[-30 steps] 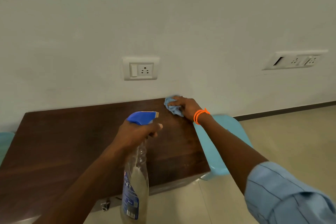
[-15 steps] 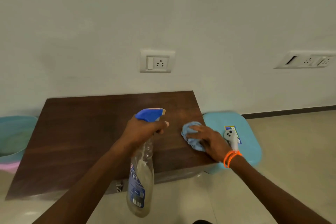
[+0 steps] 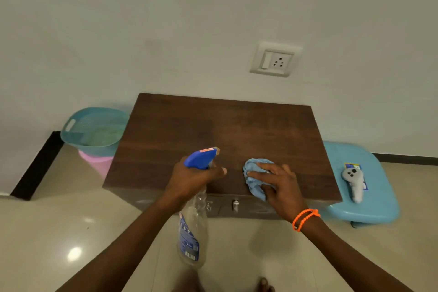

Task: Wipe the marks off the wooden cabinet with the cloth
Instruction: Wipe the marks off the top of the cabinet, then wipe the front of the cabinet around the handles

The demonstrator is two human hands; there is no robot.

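Observation:
A low dark wooden cabinet (image 3: 189,130) stands against the white wall. My right hand (image 3: 277,185) presses a crumpled light blue cloth (image 3: 253,181) flat on the cabinet top near its front edge. My left hand (image 3: 192,180) grips a clear spray bottle (image 3: 190,227) by its neck, just left of the cloth. The bottle's blue trigger head (image 3: 200,157) points right and its body hangs down in front of the cabinet. An orange band circles my right wrist.
A light blue plastic stool (image 3: 379,204) stands right of the cabinet, with a grey handheld controller (image 3: 353,180) lying on it. A teal basket (image 3: 94,130) sits on a pink tub at the cabinet's left. A wall socket (image 3: 276,59) is above. The floor is glossy tile.
My right hand has dragged the cloth from the back right corner to the front and leftward along the top. The view has shifted left, showing the basket. The bottle stays in my left hand.

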